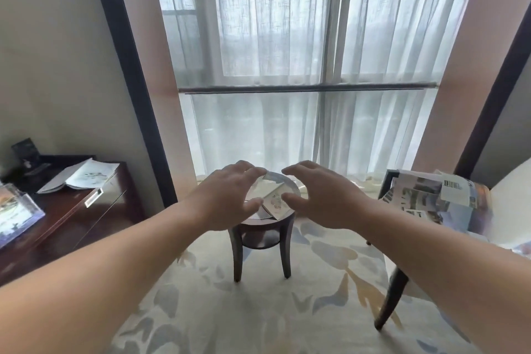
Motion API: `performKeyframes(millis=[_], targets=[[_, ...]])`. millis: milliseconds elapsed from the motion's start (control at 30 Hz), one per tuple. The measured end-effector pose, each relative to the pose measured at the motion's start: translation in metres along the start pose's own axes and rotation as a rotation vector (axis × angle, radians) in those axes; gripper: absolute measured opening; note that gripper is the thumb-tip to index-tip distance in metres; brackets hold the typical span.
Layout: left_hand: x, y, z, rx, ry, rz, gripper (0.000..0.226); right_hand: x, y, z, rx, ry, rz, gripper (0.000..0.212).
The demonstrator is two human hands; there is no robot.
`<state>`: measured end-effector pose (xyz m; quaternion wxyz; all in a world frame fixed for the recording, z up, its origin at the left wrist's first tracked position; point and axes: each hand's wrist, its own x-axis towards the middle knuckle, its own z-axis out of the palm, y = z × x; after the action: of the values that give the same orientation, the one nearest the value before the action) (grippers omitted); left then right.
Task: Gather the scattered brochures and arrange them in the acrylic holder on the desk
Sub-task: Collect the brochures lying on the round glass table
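Item: brochures (273, 199), a few, lying loose and overlapping on the round table (293, 186) before the window; pale covers, one with a small picture, no writing legible. Left hand (230, 195) and right hand (321, 195) hover either side of them, fingers spread and lightly bent, grasping nothing; whether any fingertip touches paper I cannot tell. Destination: holder (20, 210), clear acrylic, on the left table (71, 218), well apart from the brochures; it seems already to carry some coloured print, too blurred to read. Also on that table: an open booklet (86, 177). To the right, a pile (431, 195) of printed sheets, probably more brochures, on dark-legged furniture; a barcode-like block shows, text unreadable. Progress, by my judgement: early; this lot and the pile remain to be gathered.
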<state>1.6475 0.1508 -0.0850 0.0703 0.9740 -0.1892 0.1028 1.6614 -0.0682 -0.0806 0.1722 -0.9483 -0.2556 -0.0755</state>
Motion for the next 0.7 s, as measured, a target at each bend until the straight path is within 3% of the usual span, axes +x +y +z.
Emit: performKeyframes(millis=[367, 700], targets=[[0.173, -0.088, 0.053, -0.021, -0.029, -0.058, 0.058, 0.178, 0.102, 0.035, 0.014, -0.087, -0.006, 0.058], [0.306, -0.183, 0.107, -0.062, -0.088, 0.029, 0.059, 0.319, 0.158, 0.082, -0.017, -0.132, 0.058, 0.059]])
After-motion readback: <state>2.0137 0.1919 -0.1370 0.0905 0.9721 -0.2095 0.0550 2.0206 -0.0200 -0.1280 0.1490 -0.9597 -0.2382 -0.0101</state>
